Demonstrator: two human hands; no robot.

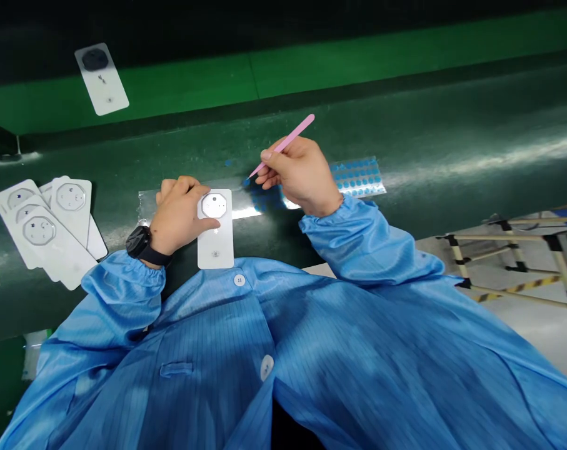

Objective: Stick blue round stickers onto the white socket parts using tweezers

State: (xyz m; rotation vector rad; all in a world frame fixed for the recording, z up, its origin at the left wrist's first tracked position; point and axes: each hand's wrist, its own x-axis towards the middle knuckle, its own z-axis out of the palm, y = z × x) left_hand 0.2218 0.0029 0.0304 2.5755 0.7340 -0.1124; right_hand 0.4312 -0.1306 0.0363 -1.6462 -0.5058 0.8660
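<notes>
Near the front edge of the green table lies a white panel (215, 240) with an octagonal feature at its upper end. My left hand (180, 211) grips this panel by its left side, thumb on its face and fingers at the top edge. Pink tweezers (295, 133) are pinched in my right hand (297, 170), their tip pointing down-left at a small blue dot (246, 182). Beneath and beside my right hand is a clear sheet with rows of blue dots (358, 177), partly hidden by the hand.
Several similar white panels (72, 253) overlap in a pile on the left, and another is cut off at the left edge. One more panel (107, 87) lies on the green strip at the back. A rack of tubes (512, 237) stands on the right.
</notes>
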